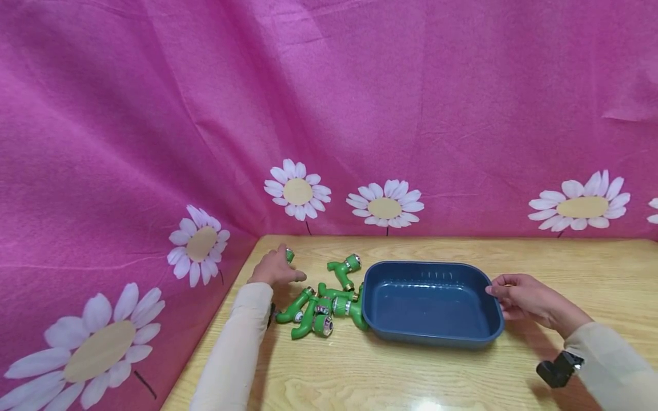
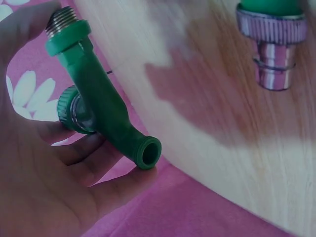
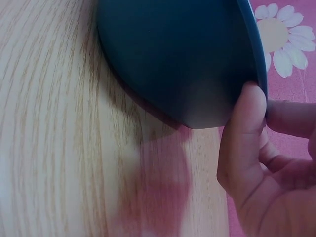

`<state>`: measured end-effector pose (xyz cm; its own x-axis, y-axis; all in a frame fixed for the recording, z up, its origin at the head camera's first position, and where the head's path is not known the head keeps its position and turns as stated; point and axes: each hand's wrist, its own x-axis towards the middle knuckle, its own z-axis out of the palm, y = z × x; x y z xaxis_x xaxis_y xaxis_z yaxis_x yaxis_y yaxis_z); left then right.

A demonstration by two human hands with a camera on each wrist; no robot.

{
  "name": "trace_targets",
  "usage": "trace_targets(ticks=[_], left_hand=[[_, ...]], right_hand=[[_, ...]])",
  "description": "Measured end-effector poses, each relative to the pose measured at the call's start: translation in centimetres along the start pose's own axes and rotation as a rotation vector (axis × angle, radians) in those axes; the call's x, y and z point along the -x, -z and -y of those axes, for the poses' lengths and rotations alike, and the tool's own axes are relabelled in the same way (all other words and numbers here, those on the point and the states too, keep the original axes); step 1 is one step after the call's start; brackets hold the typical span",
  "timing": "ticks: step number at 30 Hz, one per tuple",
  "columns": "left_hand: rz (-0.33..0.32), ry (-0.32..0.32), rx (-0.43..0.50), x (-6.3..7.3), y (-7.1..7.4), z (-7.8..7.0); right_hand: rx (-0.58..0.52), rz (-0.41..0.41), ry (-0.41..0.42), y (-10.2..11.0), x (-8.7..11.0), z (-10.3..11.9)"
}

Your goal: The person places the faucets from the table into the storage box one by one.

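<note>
At the far left of the table my left hand (image 1: 275, 269) holds a green tap (image 2: 101, 91). In the left wrist view the thumb is at the tap's metal threaded end, and fingers lie behind its body and under the spout. My right hand (image 1: 532, 302) pinches the right rim of a dark blue rectangular basin (image 1: 432, 311) between thumb and fingers. The right wrist view shows the thumb (image 3: 249, 106) on the basin's outer wall (image 3: 173, 59). Several more green taps lie between my left hand and the basin, among them one tap (image 1: 345, 271) set apart behind the others.
The pile of taps (image 1: 308, 319) reaches up to the basin's left side. A pink curtain (image 1: 437, 114) with daisies hangs behind and to the left of the wooden table (image 1: 411, 379). A black device (image 1: 559, 368) is strapped at my right wrist.
</note>
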<state>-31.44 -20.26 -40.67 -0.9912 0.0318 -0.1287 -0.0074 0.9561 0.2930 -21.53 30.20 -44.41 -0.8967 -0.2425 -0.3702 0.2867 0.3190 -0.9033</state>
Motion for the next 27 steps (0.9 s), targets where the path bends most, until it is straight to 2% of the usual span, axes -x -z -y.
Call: trace_targets(ticks=[10, 18, 27], left_hand=[[0.026, -0.025, -0.013, 0.00, 0.08, -0.17], [0.046, -0.136, 0.017, 0.11, -0.08, -0.35], [-0.001, -0.216, 0.003, -0.04, -0.10, -0.62]], right_hand=[[0.007, -0.007, -0.009, 0.06, 0.10, 0.21], [0.011, -0.007, -0.003, 0.01, 0.14, 0.08], [0.010, 0.001, -0.009, 0.11, 0.00, -0.02]])
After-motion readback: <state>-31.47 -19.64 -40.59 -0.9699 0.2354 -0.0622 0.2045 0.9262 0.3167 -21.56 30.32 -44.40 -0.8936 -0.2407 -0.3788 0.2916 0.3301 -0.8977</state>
